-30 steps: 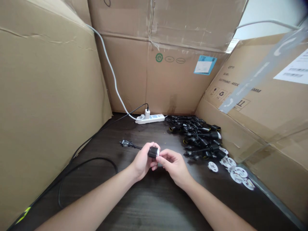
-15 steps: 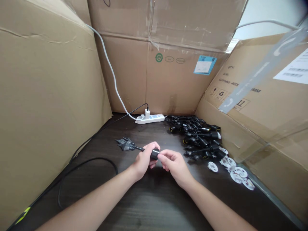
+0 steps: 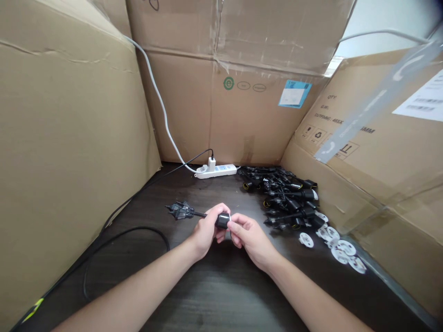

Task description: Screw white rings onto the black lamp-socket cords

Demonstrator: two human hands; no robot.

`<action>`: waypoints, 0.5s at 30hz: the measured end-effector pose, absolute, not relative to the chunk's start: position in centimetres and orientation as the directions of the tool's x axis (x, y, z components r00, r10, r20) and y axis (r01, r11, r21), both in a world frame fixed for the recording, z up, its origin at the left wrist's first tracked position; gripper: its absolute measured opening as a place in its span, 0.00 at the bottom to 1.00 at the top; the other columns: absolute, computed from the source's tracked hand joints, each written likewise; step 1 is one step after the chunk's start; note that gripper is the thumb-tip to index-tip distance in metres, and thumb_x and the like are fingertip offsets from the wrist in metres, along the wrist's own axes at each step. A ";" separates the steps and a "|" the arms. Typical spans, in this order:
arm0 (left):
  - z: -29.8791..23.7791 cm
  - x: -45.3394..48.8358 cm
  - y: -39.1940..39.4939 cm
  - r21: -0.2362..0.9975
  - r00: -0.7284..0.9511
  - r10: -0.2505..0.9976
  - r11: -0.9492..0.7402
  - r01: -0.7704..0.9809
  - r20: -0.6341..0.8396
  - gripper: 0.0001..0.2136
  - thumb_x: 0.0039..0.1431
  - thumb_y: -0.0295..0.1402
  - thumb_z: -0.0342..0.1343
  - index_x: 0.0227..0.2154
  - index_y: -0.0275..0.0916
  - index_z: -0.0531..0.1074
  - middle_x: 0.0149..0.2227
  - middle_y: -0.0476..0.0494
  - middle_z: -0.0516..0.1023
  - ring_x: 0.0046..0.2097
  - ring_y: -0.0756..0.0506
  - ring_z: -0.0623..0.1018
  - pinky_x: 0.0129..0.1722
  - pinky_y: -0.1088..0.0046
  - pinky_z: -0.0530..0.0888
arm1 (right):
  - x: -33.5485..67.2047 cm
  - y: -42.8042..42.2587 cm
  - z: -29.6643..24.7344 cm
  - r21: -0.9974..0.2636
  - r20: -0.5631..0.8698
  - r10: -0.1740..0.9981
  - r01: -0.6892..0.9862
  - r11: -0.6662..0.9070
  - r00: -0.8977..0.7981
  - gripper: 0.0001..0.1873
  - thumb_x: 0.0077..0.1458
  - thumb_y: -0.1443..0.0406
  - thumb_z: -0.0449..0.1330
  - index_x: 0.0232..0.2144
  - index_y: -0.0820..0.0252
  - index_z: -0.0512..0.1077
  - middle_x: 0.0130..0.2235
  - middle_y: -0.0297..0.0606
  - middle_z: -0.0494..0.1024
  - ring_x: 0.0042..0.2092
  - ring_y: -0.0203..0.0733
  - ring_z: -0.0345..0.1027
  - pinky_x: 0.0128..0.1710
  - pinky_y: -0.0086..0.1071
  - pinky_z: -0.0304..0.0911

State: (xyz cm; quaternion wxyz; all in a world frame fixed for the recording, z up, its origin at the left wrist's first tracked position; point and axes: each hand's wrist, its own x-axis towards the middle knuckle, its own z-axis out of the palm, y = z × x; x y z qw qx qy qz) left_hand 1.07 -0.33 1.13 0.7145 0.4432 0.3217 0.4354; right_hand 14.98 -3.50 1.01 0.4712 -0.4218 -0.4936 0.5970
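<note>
My left hand point(image 3: 206, 230) is wrapped round a small black cylindrical socket point(image 3: 222, 220) whose short cord ends in a black plug point(image 3: 179, 210) sticking out to the left, just above the dark table point(image 3: 214, 295). My right hand point(image 3: 249, 236) pinches the socket's right end, where a bit of white shows between the fingertips. Both hands meet at the middle of the table. What the white piece is, I cannot make out fully.
A heap of black corded sockets point(image 3: 284, 196) lies to the right, with several white discs point(image 3: 341, 249) beside it. A white power strip point(image 3: 216, 169) with a charger sits at the back. A black cable point(image 3: 121, 235) loops on the left. Cardboard boxes point(image 3: 69, 138) wall in three sides.
The socket has been turned in my hands and the plug end swung slightly left and up. My right fingers have closed in on the socket's end.
</note>
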 end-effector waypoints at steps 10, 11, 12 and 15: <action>1.0 1.0 -0.3 0.902 0.417 0.905 0.249 -0.354 -0.086 0.12 0.59 0.42 0.50 0.27 0.40 0.65 0.18 0.56 0.57 0.18 0.54 0.55 0.16 0.80 0.56 | 15.1 -3.5 0.9 -0.996 -0.012 0.978 -0.086 -0.031 -0.209 0.21 0.54 0.48 0.65 0.28 0.62 0.74 0.18 0.28 0.67 0.20 0.30 0.52 0.22 0.26 0.48; 1.1 1.0 -0.3 0.896 0.420 0.902 0.265 -0.357 -0.099 0.11 0.59 0.42 0.50 0.28 0.40 0.65 0.18 0.56 0.58 0.18 0.54 0.56 0.16 0.80 0.56 | 15.1 -3.5 0.8 -0.995 -0.011 0.979 -0.090 -0.030 -0.205 0.21 0.54 0.49 0.65 0.28 0.62 0.74 0.18 0.28 0.67 0.20 0.30 0.52 0.22 0.26 0.48; 1.2 1.0 -0.4 0.886 0.426 0.898 0.287 -0.364 -0.116 0.10 0.59 0.41 0.50 0.28 0.40 0.65 0.18 0.55 0.58 0.18 0.54 0.56 0.16 0.80 0.56 | 15.1 -3.5 0.8 -0.995 -0.007 0.981 -0.093 -0.026 -0.196 0.21 0.54 0.49 0.65 0.28 0.62 0.74 0.17 0.28 0.66 0.20 0.29 0.52 0.22 0.27 0.48; 1.5 1.0 -0.5 0.852 0.459 0.874 0.355 -0.384 -0.157 0.10 0.58 0.40 0.49 0.28 0.40 0.64 0.19 0.55 0.60 0.18 0.53 0.57 0.17 0.79 0.58 | 14.9 -3.6 0.9 -0.996 0.016 0.989 -0.085 0.004 -0.150 0.21 0.53 0.49 0.66 0.27 0.62 0.74 0.16 0.27 0.64 0.20 0.29 0.51 0.22 0.27 0.48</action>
